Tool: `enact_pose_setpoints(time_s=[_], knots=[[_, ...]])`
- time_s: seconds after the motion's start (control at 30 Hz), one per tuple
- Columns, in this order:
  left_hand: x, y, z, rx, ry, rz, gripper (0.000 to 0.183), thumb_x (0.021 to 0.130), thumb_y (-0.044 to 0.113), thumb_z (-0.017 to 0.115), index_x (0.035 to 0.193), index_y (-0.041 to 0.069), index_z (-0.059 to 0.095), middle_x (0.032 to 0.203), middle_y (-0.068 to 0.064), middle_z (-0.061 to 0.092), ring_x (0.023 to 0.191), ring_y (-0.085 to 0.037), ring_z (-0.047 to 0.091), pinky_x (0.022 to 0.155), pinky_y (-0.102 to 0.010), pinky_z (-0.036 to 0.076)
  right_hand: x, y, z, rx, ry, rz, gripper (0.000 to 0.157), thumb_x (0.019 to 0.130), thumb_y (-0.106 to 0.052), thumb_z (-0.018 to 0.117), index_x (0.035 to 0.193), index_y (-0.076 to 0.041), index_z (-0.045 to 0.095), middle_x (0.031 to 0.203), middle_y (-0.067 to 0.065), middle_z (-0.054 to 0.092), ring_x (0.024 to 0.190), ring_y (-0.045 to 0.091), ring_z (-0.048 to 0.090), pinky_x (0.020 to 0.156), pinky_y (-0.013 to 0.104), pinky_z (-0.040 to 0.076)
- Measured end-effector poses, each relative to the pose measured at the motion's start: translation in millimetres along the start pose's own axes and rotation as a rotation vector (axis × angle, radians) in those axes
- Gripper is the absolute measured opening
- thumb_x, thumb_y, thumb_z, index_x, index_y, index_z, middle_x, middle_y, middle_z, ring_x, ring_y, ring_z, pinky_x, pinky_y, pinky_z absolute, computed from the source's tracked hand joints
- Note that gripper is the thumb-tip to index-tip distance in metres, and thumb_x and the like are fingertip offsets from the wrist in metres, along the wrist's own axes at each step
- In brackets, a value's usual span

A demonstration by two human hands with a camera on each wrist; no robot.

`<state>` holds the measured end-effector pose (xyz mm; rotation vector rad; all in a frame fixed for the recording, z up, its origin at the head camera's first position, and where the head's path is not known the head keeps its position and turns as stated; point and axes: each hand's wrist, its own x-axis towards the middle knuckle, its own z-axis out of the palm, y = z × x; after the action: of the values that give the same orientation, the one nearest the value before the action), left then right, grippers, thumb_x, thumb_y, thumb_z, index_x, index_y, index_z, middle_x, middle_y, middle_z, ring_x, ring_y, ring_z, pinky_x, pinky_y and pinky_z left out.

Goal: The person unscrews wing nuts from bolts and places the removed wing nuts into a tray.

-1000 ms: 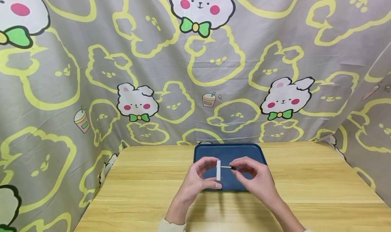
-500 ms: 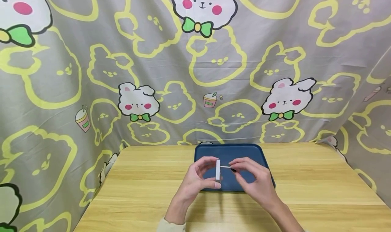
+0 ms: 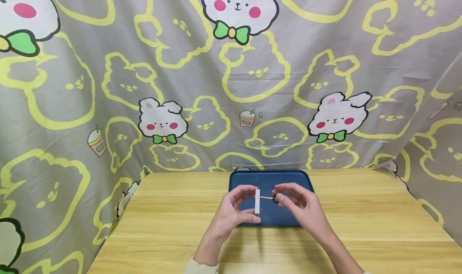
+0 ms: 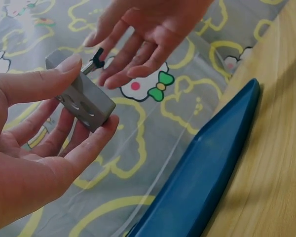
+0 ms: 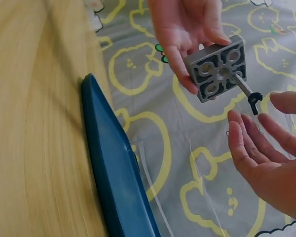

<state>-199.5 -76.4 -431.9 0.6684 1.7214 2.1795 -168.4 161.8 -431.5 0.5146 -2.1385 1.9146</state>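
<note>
A grey square plate [image 5: 207, 69] with round holes is held at its edges by my left hand [image 4: 44, 118], thumb on one side and fingers on the other. From the middle of the plate sticks out a metal screw [image 5: 244, 88] with a black winged head [image 5: 255, 101]. Around that head, my right hand [image 5: 271, 148] has its fingers spread, the index fingertip right at the head and the thumb apart from it. In the head view the plate stands edge-on, and the screw points toward my right hand [image 3: 301, 206].
Below the hands lies a blue tray [image 3: 288, 177] with a raised rim, on a light wooden table [image 3: 173, 210]. A grey curtain [image 3: 202, 77] with rabbit prints hangs behind the table and along its sides.
My right hand's fingers were pinching the black head; now they are spread from it, with the thumb higher. The left hand keeps the plate nearly still.
</note>
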Motion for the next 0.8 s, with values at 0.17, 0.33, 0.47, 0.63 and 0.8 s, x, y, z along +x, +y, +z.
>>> enact_pose_setpoints(time_s=[0.17,0.33,0.47,0.63,0.8], knots=[[-0.1,-1.2,1.0,0.036,0.010,0.010,0.070,0.071,-0.020,0.081,0.134,0.001,0.060,0.134,-0.015,0.060,0.127,-0.026,0.054,0.097,-0.045,0.057,1.8,0.1,-1.5,0.111,0.023,0.237,0.032,0.102,-0.019,0.067,0.120,0.007,0.066,0.106,0.023,0.073,0.092,0.030,0.075,0.081,0.040,0.063],[0.5,-2.1,2.2,0.050,0.003,0.023,0.070,0.071,-0.019,0.082,0.134,0.001,0.060,0.133,-0.015,0.059,0.126,-0.026,0.054,0.096,-0.045,0.058,3.6,-0.7,-2.3,0.224,0.001,0.392,0.039,0.101,-0.025,0.068,0.119,0.010,0.064,0.103,0.021,0.074,0.092,0.031,0.076,0.081,0.040,0.063],[0.4,-2.3,2.7,0.061,0.007,0.019,0.069,0.070,-0.019,0.081,0.133,0.001,0.060,0.132,-0.015,0.060,0.126,-0.026,0.055,0.096,-0.045,0.058,3.8,-1.0,-3.7,0.288,-0.021,0.437,0.037,0.101,-0.023,0.068,0.117,0.010,0.065,0.100,0.016,0.075,0.091,0.028,0.076,0.080,0.039,0.063],[0.8,-2.3,3.8,0.085,0.010,0.015,0.067,0.070,-0.019,0.082,0.130,0.002,0.063,0.130,-0.015,0.062,0.125,-0.027,0.055,0.096,-0.045,0.058,4.0,-2.0,-4.2,0.317,-0.041,0.467,0.037,0.099,-0.022,0.071,0.117,0.010,0.066,0.098,0.015,0.076,0.089,0.024,0.076,0.081,0.037,0.063],[1.3,-3.4,4.2,0.103,0.009,0.013,0.066,0.070,-0.017,0.084,0.130,0.004,0.063,0.130,-0.014,0.062,0.125,-0.027,0.055,0.096,-0.045,0.058,4.0,-2.2,-3.9,0.329,-0.055,0.484,0.039,0.097,-0.020,0.073,0.119,0.011,0.065,0.097,0.016,0.076,0.089,0.023,0.076,0.081,0.036,0.063]])
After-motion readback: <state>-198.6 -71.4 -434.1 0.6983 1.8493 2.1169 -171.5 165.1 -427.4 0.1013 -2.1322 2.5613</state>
